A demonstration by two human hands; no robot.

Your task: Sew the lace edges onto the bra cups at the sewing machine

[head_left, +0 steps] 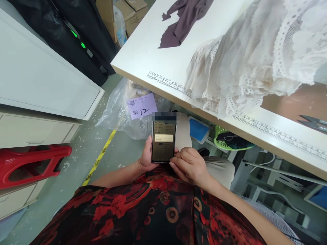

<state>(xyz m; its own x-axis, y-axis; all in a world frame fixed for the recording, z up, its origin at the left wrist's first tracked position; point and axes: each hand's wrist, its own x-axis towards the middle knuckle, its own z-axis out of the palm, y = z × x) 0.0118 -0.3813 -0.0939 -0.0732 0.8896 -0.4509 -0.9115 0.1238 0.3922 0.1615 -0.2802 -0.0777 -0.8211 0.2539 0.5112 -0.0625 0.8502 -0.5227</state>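
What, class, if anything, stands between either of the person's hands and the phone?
Nothing visible does. The left hand already holds the phone, and the right hand's fingers are at its lower right corner. The plastic bag appears beyond the phone, not between it and the hands.

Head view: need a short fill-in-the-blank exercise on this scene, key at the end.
1. The left hand holds a ____ with a lit screen.
2. The handwritten number on the purple label is ____.
3. The plastic stool is ____.
4. The basket below the table is ____.

Missing words: phone; 12; red; green.
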